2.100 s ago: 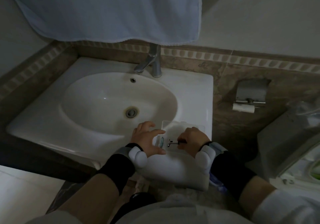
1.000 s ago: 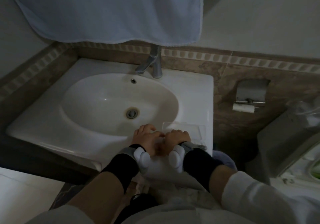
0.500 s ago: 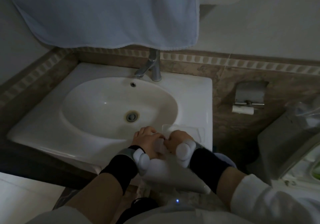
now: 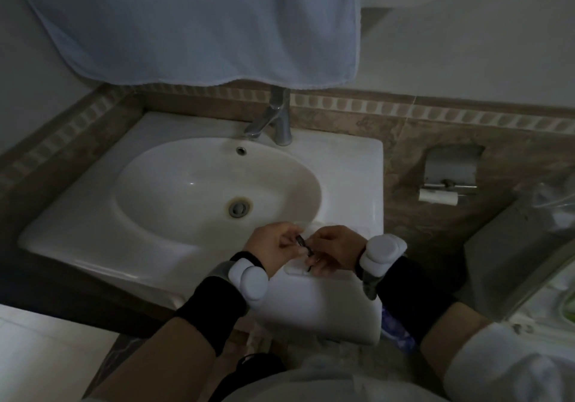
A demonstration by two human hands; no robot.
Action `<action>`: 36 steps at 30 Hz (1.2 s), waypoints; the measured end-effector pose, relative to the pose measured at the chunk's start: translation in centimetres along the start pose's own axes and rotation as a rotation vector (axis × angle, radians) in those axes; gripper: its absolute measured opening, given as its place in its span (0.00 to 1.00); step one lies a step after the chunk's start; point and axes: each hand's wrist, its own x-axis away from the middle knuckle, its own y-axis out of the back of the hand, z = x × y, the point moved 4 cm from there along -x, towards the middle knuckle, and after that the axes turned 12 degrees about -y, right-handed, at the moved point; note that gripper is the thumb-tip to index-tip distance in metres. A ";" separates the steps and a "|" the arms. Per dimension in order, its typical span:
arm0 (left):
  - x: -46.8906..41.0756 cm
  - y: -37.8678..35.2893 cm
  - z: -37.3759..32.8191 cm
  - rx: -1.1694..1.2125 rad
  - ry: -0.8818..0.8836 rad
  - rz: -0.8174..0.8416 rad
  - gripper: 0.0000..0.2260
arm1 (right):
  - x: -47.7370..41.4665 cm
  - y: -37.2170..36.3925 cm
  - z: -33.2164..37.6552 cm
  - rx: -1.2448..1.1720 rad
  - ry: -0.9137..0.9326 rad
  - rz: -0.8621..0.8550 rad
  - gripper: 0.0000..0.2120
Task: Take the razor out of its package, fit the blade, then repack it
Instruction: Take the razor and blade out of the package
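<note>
Below, a white oval ceramic sink (image 4: 174, 180) filled the view. On its near right rim lay a clear flat plastic package (image 4: 314, 266). Above it, left hand (image 4: 273, 250) and right hand (image 4: 334, 250) met, both pinching a small dark metal razor (image 4: 303, 244); details too dim.

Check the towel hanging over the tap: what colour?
Pale blue towel, plain, no pattern; head view, dim light.
</note>
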 end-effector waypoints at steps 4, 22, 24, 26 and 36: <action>0.2 0.2 -0.1 0.038 0.002 -0.091 0.11 | -0.3 0.4 -1.0 -0.254 -0.023 0.034 0.09; -0.2 -1.5 -1.1 0.041 -0.102 0.054 0.23 | -0.9 1.2 -1.5 -0.573 0.024 0.016 0.09; -0.3 -1.5 -1.4 -0.044 -0.164 0.076 0.22 | -0.7 1.2 -1.4 -0.577 0.028 0.025 0.08; -0.4 -1.4 -1.4 -0.099 -0.173 0.059 0.22 | -0.6 1.3 -1.5 -0.583 0.015 0.025 0.08; -0.6 -1.7 -0.3 -0.038 -0.027 0.038 0.20 | -0.2 1.1 -1.0 -0.269 -0.044 -0.043 0.07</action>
